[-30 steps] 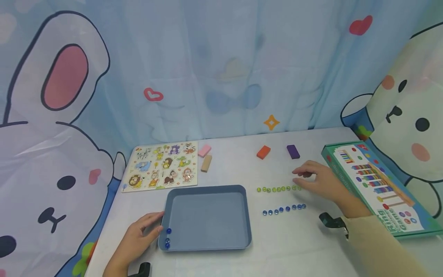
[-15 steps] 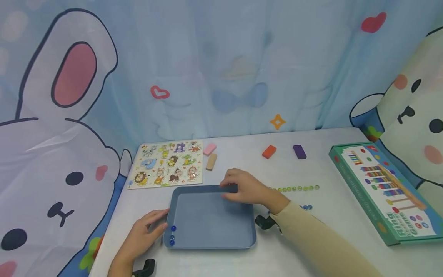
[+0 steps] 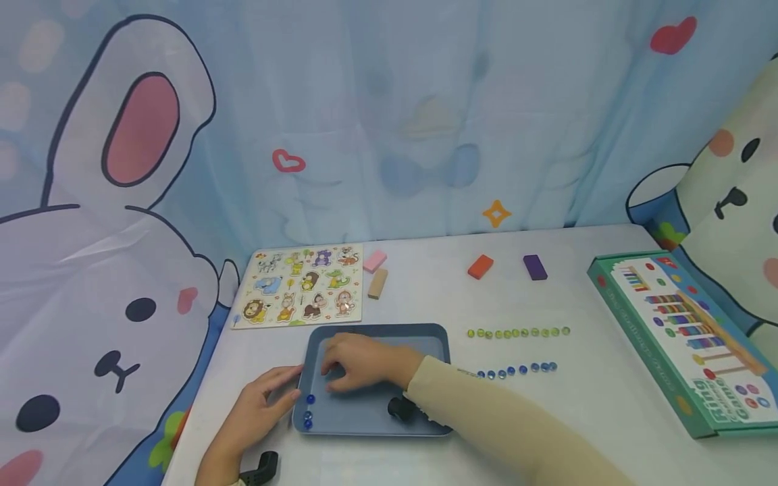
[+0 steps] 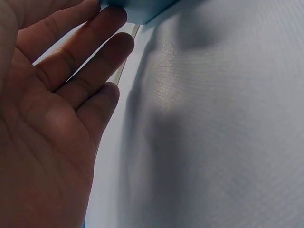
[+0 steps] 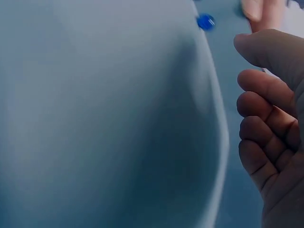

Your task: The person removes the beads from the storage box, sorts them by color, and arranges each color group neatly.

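Observation:
A blue-grey tray (image 3: pixel 365 420) lies on the white table, with a few small shiny blue beads (image 3: pixel 310 399) along its left side. My left hand (image 3: pixel 252 412) is at the tray's left edge, its fingertips at the rim. In the left wrist view its fingers are nearly straight, just below a corner of the tray (image 4: pixel 142 10). Over the tray's left half hovers my right hand (image 3: pixel 361 361), fingers loosely curled. The right wrist view shows a gap between thumb and index finger and nothing held, with one blue bead (image 5: pixel 206 22) beyond the fingertips.
Right of the tray run a row of yellow-green beads (image 3: pixel 515 333) and a row of blue beads (image 3: pixel 523 370). Behind are an animal puzzle board (image 3: pixel 298 287) and pink, tan (image 3: pixel 377 283), orange (image 3: pixel 480 266) and purple (image 3: pixel 535 267) blocks. A green game box (image 3: pixel 687 344) lies far right.
My right hand has swung left from the end of the yellow-green row, across the tray's right side, to above its left half. The left hand stays at the tray's edge; the head view shifts slightly.

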A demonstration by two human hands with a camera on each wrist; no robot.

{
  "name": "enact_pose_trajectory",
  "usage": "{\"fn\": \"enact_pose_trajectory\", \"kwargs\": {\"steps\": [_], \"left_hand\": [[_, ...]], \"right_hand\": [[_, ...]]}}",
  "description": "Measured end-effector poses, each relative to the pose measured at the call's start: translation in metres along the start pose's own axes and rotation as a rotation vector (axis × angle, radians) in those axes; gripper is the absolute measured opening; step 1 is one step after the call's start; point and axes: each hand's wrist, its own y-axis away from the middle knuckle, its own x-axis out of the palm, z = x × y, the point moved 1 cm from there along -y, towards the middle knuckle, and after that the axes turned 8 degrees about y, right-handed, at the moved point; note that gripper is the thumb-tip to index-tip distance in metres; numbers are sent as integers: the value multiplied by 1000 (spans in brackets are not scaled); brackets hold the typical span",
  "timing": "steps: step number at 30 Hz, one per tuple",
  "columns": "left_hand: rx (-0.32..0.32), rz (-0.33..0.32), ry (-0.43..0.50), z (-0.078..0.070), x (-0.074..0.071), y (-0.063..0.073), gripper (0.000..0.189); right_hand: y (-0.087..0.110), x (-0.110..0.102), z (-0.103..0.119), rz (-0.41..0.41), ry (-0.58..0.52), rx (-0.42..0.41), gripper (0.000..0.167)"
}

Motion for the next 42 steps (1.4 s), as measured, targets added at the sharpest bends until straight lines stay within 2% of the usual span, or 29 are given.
{"fn": "enact_pose_trajectory", "kwargs": {"steps": [4,9,16,21,25,33,37,42], "left_hand": [[1,-5,-8,1,0,-1,47],[21,-7,-6,2,0,-1,47],[53,-9,0,3,-1,-2,47],[45,-9,13,1,0,-1,47],[9,-13,5,0,0,-1,48],[-18,-11,13,-1,1,0,47],[-40,-17,14,-1,2,0,46],[-34,-23,-6,-1,2,1,46]], "right_hand": [[-15,10,12,43,24,-9,27],[-21,15,26,53,54,-51,19],[-23,18,33,41,45,-72,11],[-21,14,33,40,24,-57,9],[-15,7,28,15,-13,-13,10],[14,-24,2,-100,-62,71,11],[37,-42,-12,-144,-107,129,12],[75,-59,-30,-197,-77,246,13]]}}
